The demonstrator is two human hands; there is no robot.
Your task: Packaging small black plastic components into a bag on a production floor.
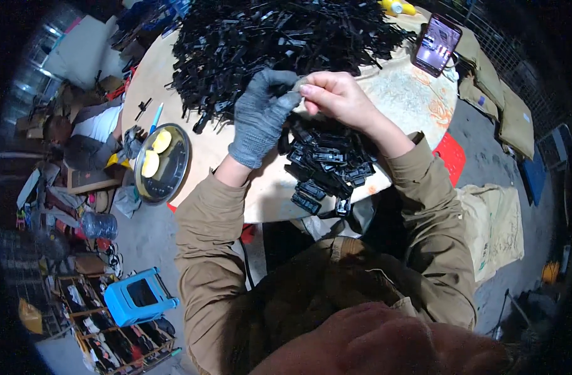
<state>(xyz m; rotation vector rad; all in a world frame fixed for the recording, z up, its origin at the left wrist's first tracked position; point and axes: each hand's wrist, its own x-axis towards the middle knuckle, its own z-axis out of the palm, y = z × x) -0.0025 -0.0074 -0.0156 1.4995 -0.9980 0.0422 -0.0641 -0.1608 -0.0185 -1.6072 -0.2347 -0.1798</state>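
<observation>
My left hand [261, 112], in a grey knitted glove, and my bare right hand [337, 99] meet fingertip to fingertip over the table. Both pinch at the same spot, and whatever is between the fingers is too small or hidden to make out. Just beyond them spreads a large mound of black plastic parts [236, 44], thin and long. Under my right wrist, near the table's front edge, lies a smaller heap of black plastic pieces [329, 159], blockier in shape.
On the round table [220, 203], a metal dish [167, 184] with yellow pieces stands left, beside a blue pen-like tool [156, 117]. A lit phone [436, 45] leans at the far right. Left on the floor are a blue stool [139, 297] and another person [89, 134].
</observation>
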